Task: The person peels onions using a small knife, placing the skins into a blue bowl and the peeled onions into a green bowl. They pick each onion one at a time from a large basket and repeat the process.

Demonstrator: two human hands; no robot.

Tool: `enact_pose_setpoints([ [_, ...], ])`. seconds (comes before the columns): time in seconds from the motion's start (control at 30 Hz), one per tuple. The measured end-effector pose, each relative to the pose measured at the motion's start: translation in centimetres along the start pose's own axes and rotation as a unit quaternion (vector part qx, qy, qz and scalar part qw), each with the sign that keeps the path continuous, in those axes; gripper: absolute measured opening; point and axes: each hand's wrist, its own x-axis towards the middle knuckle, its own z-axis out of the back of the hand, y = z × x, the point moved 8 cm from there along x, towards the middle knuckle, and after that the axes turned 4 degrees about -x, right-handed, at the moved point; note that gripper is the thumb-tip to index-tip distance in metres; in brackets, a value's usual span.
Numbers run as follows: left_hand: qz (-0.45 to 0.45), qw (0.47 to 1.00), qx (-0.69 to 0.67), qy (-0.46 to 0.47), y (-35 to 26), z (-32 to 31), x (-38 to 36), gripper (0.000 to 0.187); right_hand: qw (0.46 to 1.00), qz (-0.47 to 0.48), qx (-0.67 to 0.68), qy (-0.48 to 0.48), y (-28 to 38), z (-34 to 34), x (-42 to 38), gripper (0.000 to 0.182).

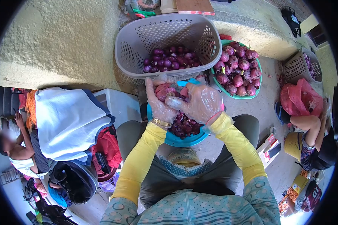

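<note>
Both my hands wear clear plastic gloves and meet above a blue basin [187, 140] that holds dark red onion skins. My left hand [160, 101] is wrapped round a red onion [163, 92] with its skin partly loose. The fingers of my right hand [199, 102] are curled close to that onion, its thumb pointing at it; something bluish shows by its fingers, too hidden to name. Just beyond my hands stands a grey perforated basket [216, 56] with peeled purple onions [171, 60]. Right of it, a green basin [260, 80] holds unpeeled red onions [237, 80].
A pink mesh bag [301, 98] and another grey basket [294, 70] stand at the right, near a seated person [312, 131]. At the left are a white cloth [69, 120], a white box [122, 108] and another person [24, 150]. A patterned bucket [184, 170] stands between my knees.
</note>
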Motion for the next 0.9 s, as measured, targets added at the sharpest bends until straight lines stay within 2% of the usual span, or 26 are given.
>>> enact_pose_setpoints([
  [0.07,-0.054,0.998,0.030,-0.002,-0.7,-0.2,-0.1,0.044,1.000,-0.013,0.026,-0.010,-0.3,-0.6,-0.1,0.068],
  [0.1,-0.054,0.998,0.031,-0.002,-0.7,-0.1,-0.1,0.044,1.000,-0.013,0.027,-0.010,-0.4,-0.9,-0.3,0.068],
  [0.17,-0.093,0.993,0.068,0.029,-1.3,-0.2,0.0,0.045,0.998,-0.023,0.059,-0.022,-0.5,-1.4,-0.4,0.067],
  [0.3,-0.086,0.995,0.031,0.049,-0.9,-0.6,0.0,0.045,0.998,-0.022,0.052,-0.017,-1.0,-1.4,-0.2,0.066],
  [0.37,-0.003,0.997,0.068,0.033,0.0,-1.1,0.0,0.050,0.998,0.003,0.058,0.001,-1.4,-0.6,0.4,0.063],
  [0.4,-0.002,0.997,0.068,0.034,-0.4,-1.5,0.1,0.050,0.998,0.002,0.058,0.000,-1.7,0.2,0.8,0.063],
  [0.47,0.148,0.986,0.051,0.054,0.9,-2.4,-0.1,0.048,0.999,0.045,0.017,0.016,-1.6,1.5,1.4,0.062],
  [0.5,0.160,0.985,0.044,0.054,0.6,-4.0,-0.9,0.040,0.999,0.038,0.015,0.021,-1.7,1.4,1.4,0.063],
  [0.6,0.171,0.984,0.032,0.035,0.9,-1.0,0.1,0.036,0.999,0.046,0.019,0.019,-1.0,0.2,0.8,0.065],
  [0.63,0.157,0.987,0.014,-0.011,1.1,0.0,0.2,0.034,0.998,0.055,0.008,0.005,-0.7,0.3,0.7,0.066],
  [0.77,0.144,0.989,0.036,-0.003,1.3,0.3,0.2,0.034,0.997,0.069,-0.004,-0.025,-0.7,-0.2,0.7,0.066],
  [0.83,0.102,0.994,0.024,-0.039,0.9,0.6,0.1,0.036,0.999,0.031,0.018,-0.007,-0.9,-1.1,0.7,0.065],
  [0.9,0.079,0.996,0.022,-0.025,0.7,0.5,0.1,0.037,0.999,0.023,0.023,0.007,-0.7,-1.4,0.6,0.064],
])
